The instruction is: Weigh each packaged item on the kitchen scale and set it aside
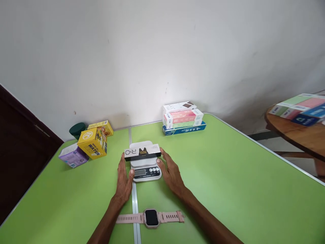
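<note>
- On the left hand (pixel 124 183) and right hand (pixel 173 173), thumb and fingers were held apart, at the nine and three o'clock ends of a black-and-white box (pixel 142 152); any squeeze could not be told.
- The box was positioned over the upper part of a white scale (pixel 146 173).
- It was judged light, stiff, slightly slick, easily dented, and best gripped by its short ends.
- At six o'clock, a pink watch (pixel 151 217) was laid on the green surface (pixel 215 169).

The left hand (pixel 124 185) and right hand (pixel 173 173) are bare, lean and long-fingered. The left forearm (pixel 106 219) and right forearm (pixel 203 213) are slim and uncovered down to the view's lower edge.
</note>
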A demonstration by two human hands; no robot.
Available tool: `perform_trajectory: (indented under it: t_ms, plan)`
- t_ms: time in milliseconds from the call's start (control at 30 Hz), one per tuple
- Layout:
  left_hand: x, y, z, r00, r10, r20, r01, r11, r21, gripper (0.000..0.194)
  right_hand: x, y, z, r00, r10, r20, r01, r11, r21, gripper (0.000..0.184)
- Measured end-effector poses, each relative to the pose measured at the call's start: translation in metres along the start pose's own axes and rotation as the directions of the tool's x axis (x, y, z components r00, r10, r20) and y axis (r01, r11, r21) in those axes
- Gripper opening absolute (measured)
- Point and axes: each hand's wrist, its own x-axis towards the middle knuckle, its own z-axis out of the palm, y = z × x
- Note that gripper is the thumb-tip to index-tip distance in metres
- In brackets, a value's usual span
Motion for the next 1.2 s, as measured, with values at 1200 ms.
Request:
perform_trajectory:
  t_ms: [1200]
  plan:
    - [0.202, 0.148, 0.161, 0.944, 0.1, 0.316, -0.098, 0.995, -0.02, 0.103, 0.209, 0.055, -0.157, 0.917, -0.045, -0.396, -0.095, 0.941, -0.326, 0.103]
